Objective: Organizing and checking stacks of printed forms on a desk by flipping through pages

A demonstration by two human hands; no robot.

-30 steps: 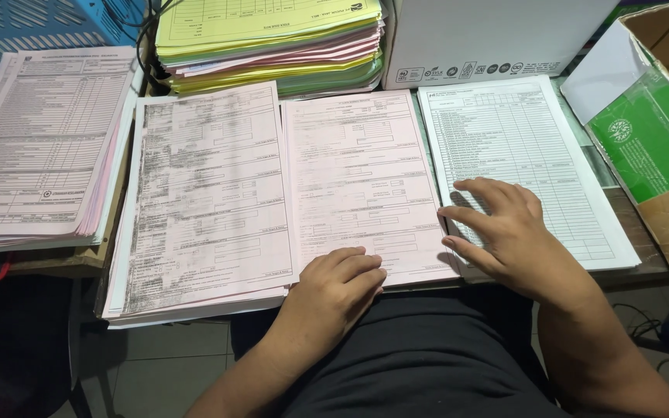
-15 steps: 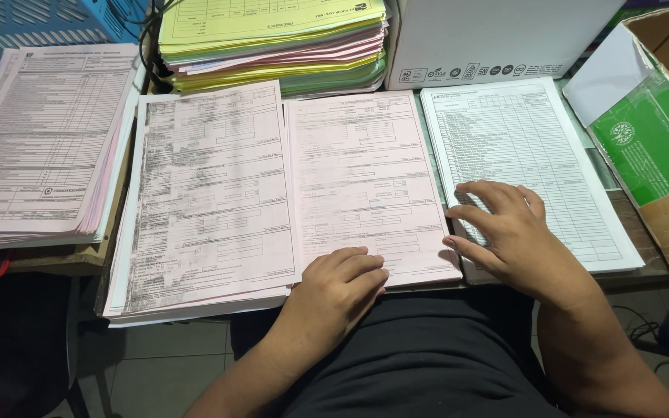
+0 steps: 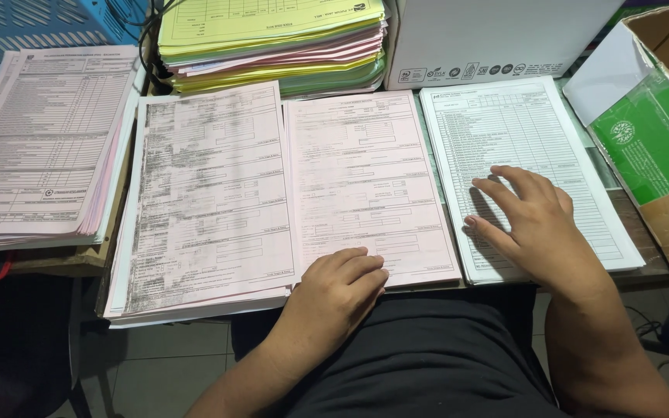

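Nearest the camera, the left hand (image 3: pixel 334 290) rests loosely curled, holding nothing, on the bottom edge of the pink form stack (image 3: pixel 365 186), which lies at the desk's front edge. The right hand (image 3: pixel 532 220) lies flat with fingers spread, gripping nothing, on the white form stack (image 3: pixel 516 155) just to the right. Left of the pink stack sits a smudged carbon-copy stack (image 3: pixel 210 201), touching it. Judging by the layout, sorting is partway: three stacks lie side by side, and another pile (image 3: pixel 40 147) waits at far left. Beyond them lie a yellow-topped bundle (image 3: pixel 272 39), a white box (image 3: pixel 497 35), and an open carton (image 3: pixel 660 131).
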